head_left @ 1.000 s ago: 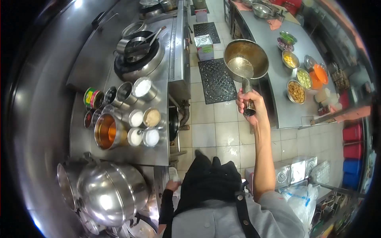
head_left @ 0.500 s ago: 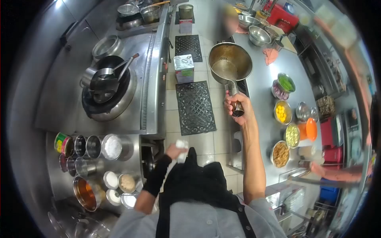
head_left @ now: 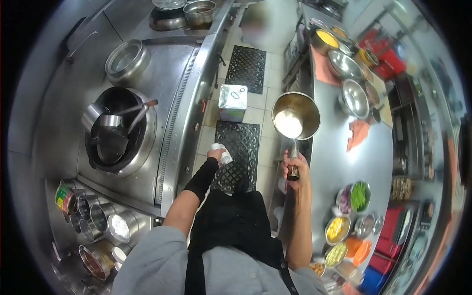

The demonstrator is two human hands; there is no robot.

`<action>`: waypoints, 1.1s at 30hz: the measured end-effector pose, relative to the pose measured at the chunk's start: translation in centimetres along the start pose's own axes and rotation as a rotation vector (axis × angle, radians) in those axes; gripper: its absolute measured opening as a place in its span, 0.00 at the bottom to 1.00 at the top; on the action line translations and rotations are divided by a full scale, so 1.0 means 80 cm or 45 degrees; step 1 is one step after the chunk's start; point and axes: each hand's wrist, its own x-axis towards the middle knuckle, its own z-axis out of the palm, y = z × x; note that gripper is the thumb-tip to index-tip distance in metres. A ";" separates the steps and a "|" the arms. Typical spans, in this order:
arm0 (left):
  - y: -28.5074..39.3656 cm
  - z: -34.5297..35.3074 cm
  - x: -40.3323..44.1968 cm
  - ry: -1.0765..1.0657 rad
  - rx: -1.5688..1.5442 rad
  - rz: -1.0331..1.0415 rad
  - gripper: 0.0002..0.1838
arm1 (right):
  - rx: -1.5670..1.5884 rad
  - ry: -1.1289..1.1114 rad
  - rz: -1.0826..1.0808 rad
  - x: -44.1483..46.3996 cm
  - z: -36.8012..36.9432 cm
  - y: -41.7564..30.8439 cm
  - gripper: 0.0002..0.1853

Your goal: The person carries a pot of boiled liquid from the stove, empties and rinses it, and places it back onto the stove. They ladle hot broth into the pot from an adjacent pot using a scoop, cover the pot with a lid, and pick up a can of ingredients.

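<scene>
My right hand [head_left: 298, 169] is wrapped around the handle of a metal saucepan [head_left: 310, 115], held out over the gap beside the right-hand counter. Inside the pan a bright patch shows; I cannot tell whether it is liquid or glare. In my left hand [head_left: 216, 155] is a bunched white cloth [head_left: 224, 155], above the black floor mat [head_left: 238, 147]. A black wok [head_left: 115, 132] rests on the stove to the left, with ladles and a spatula [head_left: 113, 142] lying in it.
Bowls of chopped greens [head_left: 360, 196], egg yolks [head_left: 337, 229] and diced food [head_left: 336, 255] stand on the steel counter [head_left: 339, 162] at right. A square tin [head_left: 232, 104] is on the floor ahead. Seasoning pots [head_left: 119, 227] line the lower left. Another person [head_left: 258, 24] is blurred at the aisle's far end.
The view has shifted up the aisle, and floor tin and wok appear closer. My left hand with the cloth has come forward over the mat. My right hand keeps hold of the saucepan.
</scene>
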 end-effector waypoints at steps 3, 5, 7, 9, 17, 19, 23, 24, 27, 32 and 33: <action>0.056 0.039 0.049 0.115 -0.367 -0.081 0.23 | 0.056 -0.002 0.080 0.082 0.003 -0.014 0.16; 0.078 0.045 0.121 0.160 -0.605 -0.100 0.22 | 0.062 0.005 0.118 0.124 0.017 -0.025 0.16; 0.109 0.057 0.187 0.254 -0.829 -0.126 0.19 | 0.043 0.015 0.170 0.171 0.027 -0.038 0.16; 0.112 0.054 0.289 0.294 -1.039 -0.020 0.20 | 0.018 0.020 0.227 0.221 0.033 -0.050 0.16; 0.175 0.094 0.450 1.041 1.086 0.121 0.39 | -0.044 0.290 0.327 0.412 0.103 -0.083 0.15; 0.194 0.095 0.465 0.970 1.048 0.019 0.40 | 0.042 0.321 0.396 0.448 0.117 -0.107 0.15; 0.216 0.099 0.478 0.841 0.924 -0.123 0.43 | 0.002 0.288 0.401 0.512 0.162 -0.132 0.14; 0.220 0.100 0.479 0.814 0.903 -0.145 0.43 | -0.060 0.273 0.379 0.523 0.172 -0.135 0.14; 0.225 0.100 0.482 0.724 0.847 -0.194 0.45 | -0.192 0.207 0.372 0.560 0.198 -0.146 0.13; 0.223 0.097 0.484 0.577 0.772 -0.227 0.48 | -0.314 0.148 0.414 0.613 0.239 -0.151 0.14; 0.221 0.096 0.483 0.542 0.763 -0.229 0.48 | -0.340 0.111 0.396 0.619 0.257 -0.149 0.15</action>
